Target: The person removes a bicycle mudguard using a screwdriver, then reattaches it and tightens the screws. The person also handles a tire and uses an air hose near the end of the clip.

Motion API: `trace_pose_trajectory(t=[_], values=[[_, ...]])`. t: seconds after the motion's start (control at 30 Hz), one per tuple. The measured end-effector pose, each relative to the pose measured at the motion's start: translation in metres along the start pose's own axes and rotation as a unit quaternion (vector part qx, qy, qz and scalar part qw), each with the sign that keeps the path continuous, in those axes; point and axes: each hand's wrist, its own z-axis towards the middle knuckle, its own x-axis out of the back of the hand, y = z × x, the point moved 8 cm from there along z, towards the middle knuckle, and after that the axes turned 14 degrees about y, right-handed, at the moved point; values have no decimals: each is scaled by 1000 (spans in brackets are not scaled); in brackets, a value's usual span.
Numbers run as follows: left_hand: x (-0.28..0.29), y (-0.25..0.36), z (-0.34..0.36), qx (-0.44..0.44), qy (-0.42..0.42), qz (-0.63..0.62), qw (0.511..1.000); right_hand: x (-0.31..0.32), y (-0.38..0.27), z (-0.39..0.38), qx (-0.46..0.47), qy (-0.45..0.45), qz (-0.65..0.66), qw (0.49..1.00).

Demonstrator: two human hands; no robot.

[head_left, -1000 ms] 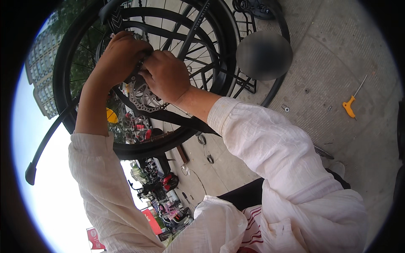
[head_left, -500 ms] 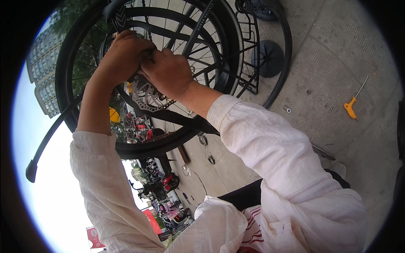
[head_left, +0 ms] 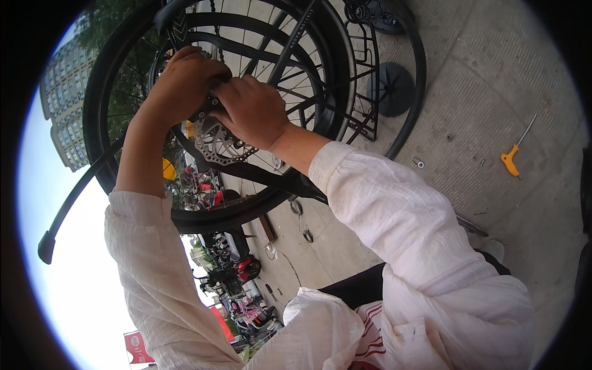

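Observation:
Both my hands are close together on the wheel hub side of a bicycle, beside its perforated brake disc point(head_left: 217, 143). My left hand point(head_left: 185, 85) is closed, its fingers curled over a dark part by the black frame tube point(head_left: 179, 29). My right hand point(head_left: 254, 113) is also closed, thumb and fingers bent in toward the same spot. Between them shows a small black part with bolt heads point(head_left: 213, 102), apparently the brake caliper, just above the disc. Whatever the fingertips grip is hidden behind my hands. A black tyre point(head_left: 213, 221) curves around below the disc.
On the paving at right lie a yellow-handled hex key point(head_left: 510, 161), a small metal cylinder point(head_left: 419, 163) and a bolt point(head_left: 482, 162). A black rack point(head_left: 374, 92) and a round black base point(head_left: 394, 89) are near the wheels. Parked scooters point(head_left: 246, 271) stand beyond.
My right hand has shifted slightly right, and its thumb now sits apart from my left hand, baring more of the bolted black part. My left hand stays nearly in place.

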Motion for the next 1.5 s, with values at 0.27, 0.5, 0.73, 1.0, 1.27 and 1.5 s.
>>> trace_pose_trajectory(t=[0.27,0.5,0.73,1.0,1.27,1.5], values=[[2,2,4,0,-11,13,1000,-4,1,1,33,15,2,999],[2,3,4,0,-17,24,1000,-5,-1,4,20,23,-15,999],[2,1,4,10,-13,18,1000,-5,-4,3,57,19,-20,998],[2,3,3,15,-21,9,1000,-4,-1,0,12,19,-21,1000],[4,4,6,0,-16,18,1000,-8,-5,2,51,32,-43,997],[3,4,5,2,-15,15,1000,-6,-7,0,85,60,-41,994]])
